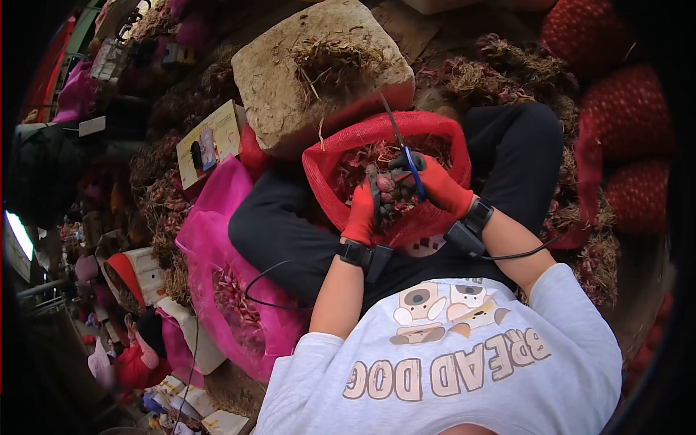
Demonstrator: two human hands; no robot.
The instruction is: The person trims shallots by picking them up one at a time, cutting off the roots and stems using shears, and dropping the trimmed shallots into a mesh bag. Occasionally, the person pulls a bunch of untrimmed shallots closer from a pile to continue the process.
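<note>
Both of my hands are in red gloves with dark fingers, over an open red mesh bag (324, 170) between my legs. Small reddish onions (385, 183) lie in the fingers of my left hand (365, 206), which is closed round them. My right hand (435, 181) grips scissors (412, 168) with blue handles, close beside the onions. The scissor blades point up toward a pale block and look spread apart. Inside the bag, under my hands, are more onions and dry skins.
A pale foam block (319, 65) with dry roots on it stands beyond the bag. A pink mesh bag (217, 290) of onions lies at left, near a box lid (210, 145) holding a phone. Full red sacks (631, 109) line the right. Onion piles surround me.
</note>
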